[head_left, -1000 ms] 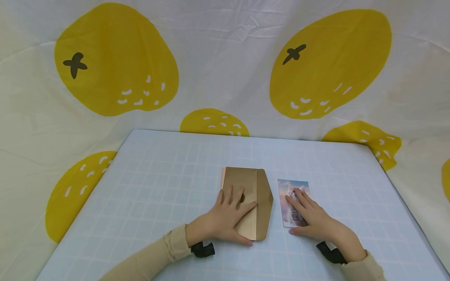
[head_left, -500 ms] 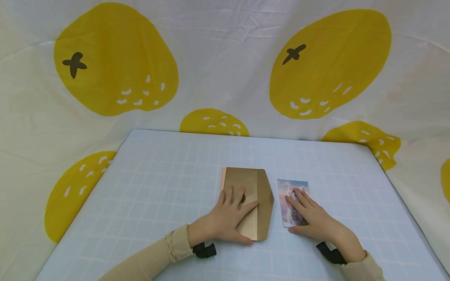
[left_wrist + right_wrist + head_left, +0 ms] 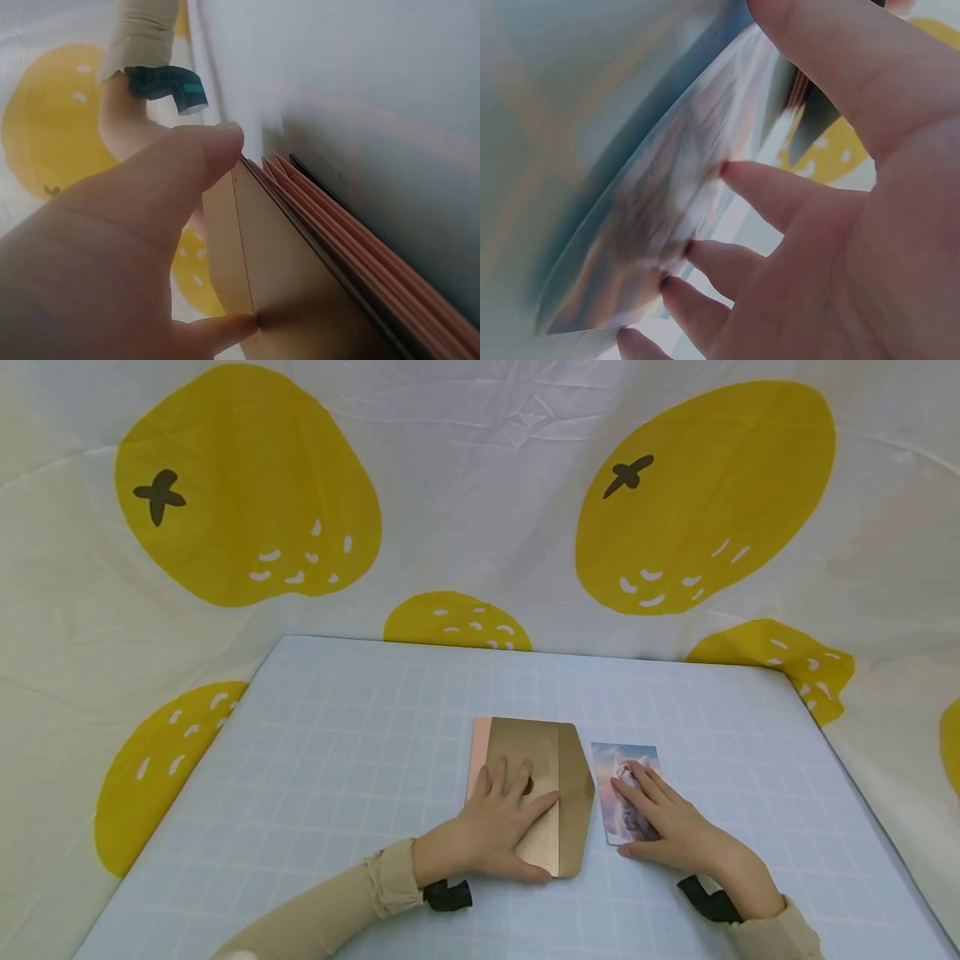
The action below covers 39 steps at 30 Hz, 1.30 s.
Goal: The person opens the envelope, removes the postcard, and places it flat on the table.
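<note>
A tan folder [image 3: 521, 739] with a pointed flap lies on the table, a pink strip showing along its left edge. Spread over its cover is my left hand [image 3: 491, 831], fingers straight, thumb along the near edge. The left wrist view shows several pink pleated layers [image 3: 352, 255] beneath the cover. To the right lies a picture card [image 3: 611, 777] printed with a white, cat-like animal, flat on the table. My right hand [image 3: 671, 827] rests on it with extended fingers; in the right wrist view its fingertips [image 3: 739, 176] touch the printed face of the card.
A pale blue gridded cloth [image 3: 360, 735] covers the table. Behind and at both sides hangs a white curtain [image 3: 480, 510] with large yellow fruit prints. A narrow gap separates the folder's flap from the card.
My left hand has slid slightly to the right, carrying the folder's cover and flap closer to the card. More of the pink strip shows at the left. My right hand has barely moved.
</note>
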Motion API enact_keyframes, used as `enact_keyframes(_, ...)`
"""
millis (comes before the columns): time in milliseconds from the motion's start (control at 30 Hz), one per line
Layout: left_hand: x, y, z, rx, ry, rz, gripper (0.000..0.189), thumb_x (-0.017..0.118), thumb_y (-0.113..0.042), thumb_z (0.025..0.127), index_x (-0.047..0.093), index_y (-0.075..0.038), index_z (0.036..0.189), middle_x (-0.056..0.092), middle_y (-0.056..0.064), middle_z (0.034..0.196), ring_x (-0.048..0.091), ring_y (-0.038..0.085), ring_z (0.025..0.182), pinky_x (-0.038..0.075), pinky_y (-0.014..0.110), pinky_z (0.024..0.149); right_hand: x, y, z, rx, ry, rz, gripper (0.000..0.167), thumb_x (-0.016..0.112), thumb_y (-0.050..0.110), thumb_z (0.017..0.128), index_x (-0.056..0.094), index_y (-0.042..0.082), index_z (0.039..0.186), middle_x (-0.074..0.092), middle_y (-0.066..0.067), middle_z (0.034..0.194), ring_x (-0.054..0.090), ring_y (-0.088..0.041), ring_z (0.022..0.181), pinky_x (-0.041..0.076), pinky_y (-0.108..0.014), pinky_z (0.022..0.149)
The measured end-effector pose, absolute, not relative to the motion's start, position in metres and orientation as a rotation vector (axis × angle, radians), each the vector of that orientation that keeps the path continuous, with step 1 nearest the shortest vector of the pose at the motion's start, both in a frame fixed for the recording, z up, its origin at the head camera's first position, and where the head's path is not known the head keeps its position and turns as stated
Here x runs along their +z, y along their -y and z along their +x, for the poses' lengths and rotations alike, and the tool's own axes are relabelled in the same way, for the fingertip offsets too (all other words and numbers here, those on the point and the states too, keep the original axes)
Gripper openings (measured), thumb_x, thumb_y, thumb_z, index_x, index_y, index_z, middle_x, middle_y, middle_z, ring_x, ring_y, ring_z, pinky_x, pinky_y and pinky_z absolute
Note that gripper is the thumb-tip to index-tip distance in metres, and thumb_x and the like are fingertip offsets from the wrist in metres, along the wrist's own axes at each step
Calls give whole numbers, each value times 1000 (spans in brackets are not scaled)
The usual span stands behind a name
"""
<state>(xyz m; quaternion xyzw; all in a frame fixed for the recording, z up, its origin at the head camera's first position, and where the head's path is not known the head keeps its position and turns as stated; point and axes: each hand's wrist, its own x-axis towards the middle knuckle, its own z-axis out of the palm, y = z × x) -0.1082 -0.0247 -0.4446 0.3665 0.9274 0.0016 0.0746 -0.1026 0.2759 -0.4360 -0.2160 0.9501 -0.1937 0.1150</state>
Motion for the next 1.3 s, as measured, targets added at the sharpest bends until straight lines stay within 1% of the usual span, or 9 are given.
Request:
enact_keyframes(200, -442, 19, -105, -34, -2780, 1077, 108, 57, -86, 71, 20, -33, 159, 13, 23, 162, 14, 56, 143, 26, 64, 109, -437, -278, -104, -531, -2790, -611, 91, 77, 53, 79, 39, 13, 152, 18, -25, 161, 17, -51, 144, 23, -76, 100)
enact_keyframes(367, -441, 16, -104, -29, -2805, 1095, 104, 57, -82, 73, 23, -32, 158, 20, 23, 160, 21, 56, 141, 28, 66, 106, -436, -279, -104, -531, -2790, -595, 91, 76, 54, 80, 39, 14, 153, 18, -25, 161, 17, -51, 144, 23, -75, 101)
enact_keyframes(567, -442, 14, -104, -9, -2824, 1118, 97, 49, -81, 79, 23, -31, 158, 25, 23, 159, 27, 55, 139, 30, 67, 103, -437, -281, -104, -545, -2785, -594, 91, 75, 54, 80, 38, 14, 153, 18, -25, 161, 17, -51, 144, 23, -75, 101)
enact_keyframes(700, -444, 13, -104, 19, -2842, 1109, 93, 43, -81, 82, 23, -32, 158, 25, 22, 159, 28, 55, 139, 32, 69, 100, -437, -282, -105, -546, -2785, -608, 90, 75, 54, 81, 38, 15, 153, 18, -25, 161, 17, -52, 143, 24, -75, 100)
enact_keyframes(967, -448, 7, -104, -33, -2859, 1132, 93, 41, -82, 82, 23, -32, 158, 26, 22, 159, 27, 56, 139, 30, 69, 101, -436, -283, -105, -536, -2775, -568, 91, 75, 55, 80, 38, 15, 153, 17, -24, 161, 17, -51, 144, 23, -76, 101)
enact_keyframes(1167, -450, -2, -105, -95, -2873, 1166, 92, 37, -84, 83, 25, -31, 158, 29, 22, 158, 28, 56, 138, 30, 68, 101, -433, -287, -106, -556, -2766, -539, 91, 76, 53, 80, 39, 13, 153, 16, -25, 161, 15, -53, 143, 20, -77, 101)
enact_keyframes(1300, -449, -7, -106, -133, -2877, 1174, 93, 37, -84, 82, 27, -31, 157, 29, 23, 157, 28, 56, 138, 31, 69, 100, -434, -292, -108, -556, -2774, -536, 91, 76, 53, 80, 38, 13, 153, 16, -26, 160, 15, -54, 143, 21, -77, 100)
